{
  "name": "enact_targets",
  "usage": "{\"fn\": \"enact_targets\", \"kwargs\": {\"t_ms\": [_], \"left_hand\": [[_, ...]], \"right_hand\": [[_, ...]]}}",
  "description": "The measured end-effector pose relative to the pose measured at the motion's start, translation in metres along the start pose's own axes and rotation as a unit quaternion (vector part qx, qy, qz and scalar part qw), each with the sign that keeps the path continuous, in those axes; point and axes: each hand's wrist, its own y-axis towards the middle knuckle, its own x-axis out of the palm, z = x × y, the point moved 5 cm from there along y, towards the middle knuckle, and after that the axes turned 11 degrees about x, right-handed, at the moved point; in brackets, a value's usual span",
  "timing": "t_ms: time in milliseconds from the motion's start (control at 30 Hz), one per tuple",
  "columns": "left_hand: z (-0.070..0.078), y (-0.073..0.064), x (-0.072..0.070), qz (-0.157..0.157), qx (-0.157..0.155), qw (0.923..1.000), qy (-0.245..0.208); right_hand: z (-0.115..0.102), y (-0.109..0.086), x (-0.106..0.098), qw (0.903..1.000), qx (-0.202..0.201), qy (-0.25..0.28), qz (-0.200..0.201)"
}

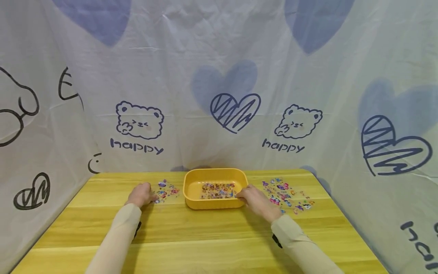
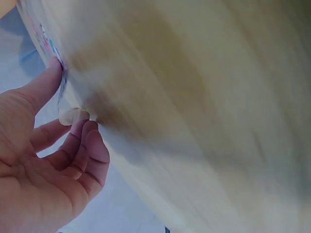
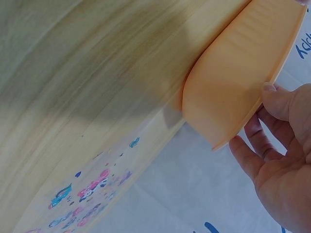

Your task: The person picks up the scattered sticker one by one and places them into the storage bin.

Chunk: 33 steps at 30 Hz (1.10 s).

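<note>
In the head view a yellow plastic basin point(image 1: 215, 204) stands at the back middle of the table, with many small colourful bits inside. My right hand point(image 1: 256, 201) grips its right end; in the right wrist view the thumb lies on the rim and the fingers curl beside it. My left hand point(image 1: 139, 195) is at the left group of colourful stickers point(image 1: 165, 192). The left wrist view shows its thumb on the edge of a thin clear sticker sheet point(image 2: 61, 90), with the other fingers curled near a translucent piece below.
More colourful stickers point(image 1: 285, 196) lie to the right of the basin, seemingly on a clear film. The yellow wood-grain table point(image 1: 205, 243) ends at the back against a white cloth point(image 1: 191, 152) printed with hearts and bears. Cloth also hangs along both sides.
</note>
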Motion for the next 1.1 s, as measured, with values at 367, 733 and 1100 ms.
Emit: {"fn": "enact_targets", "kwargs": {"t_ms": [367,733,1100], "left_hand": [[0.000,-0.002,0.001,0.011,-0.009,0.9991,-0.039],[-0.012,-0.005,-0.003,0.053,0.038,0.9975,-0.028],[-0.001,-0.005,-0.031,0.148,0.033,0.9830,-0.103]], "right_hand": [[0.000,0.001,-0.001,1.0000,0.002,0.000,-0.001],[-0.001,0.001,0.002,0.9999,0.004,-0.003,-0.010],[-0.001,0.001,-0.001,1.0000,0.000,-0.004,-0.002]]}}
